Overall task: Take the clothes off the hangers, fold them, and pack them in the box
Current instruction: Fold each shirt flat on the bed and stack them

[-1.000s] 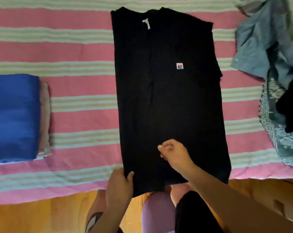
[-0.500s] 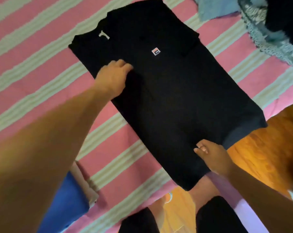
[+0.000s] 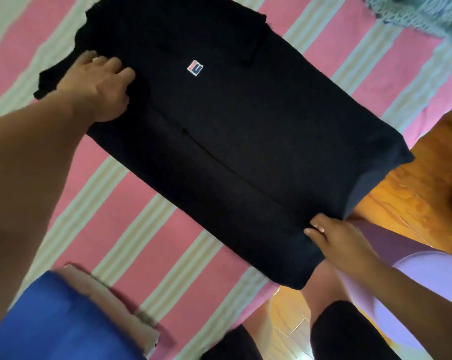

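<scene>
In the head view, a black cotton T-shirt (image 3: 232, 141) is spread flat on a pink-and-cream striped blanket (image 3: 167, 245). Its collar end is gripped by the curled fingers of the left hand (image 3: 100, 84). Its hem is pinched by the right hand (image 3: 339, 240). A folded blue garment (image 3: 53, 318) is seen beside the shirt's lower left.

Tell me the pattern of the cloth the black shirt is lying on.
The cloth has broad pink stripes alternating with cream and pale green ones, clearest in the head view.

Home bedroom, striped bedspread (image 3: 167, 255), wooden floor (image 3: 412, 193), folded clothes (image 3: 64, 320)
</scene>
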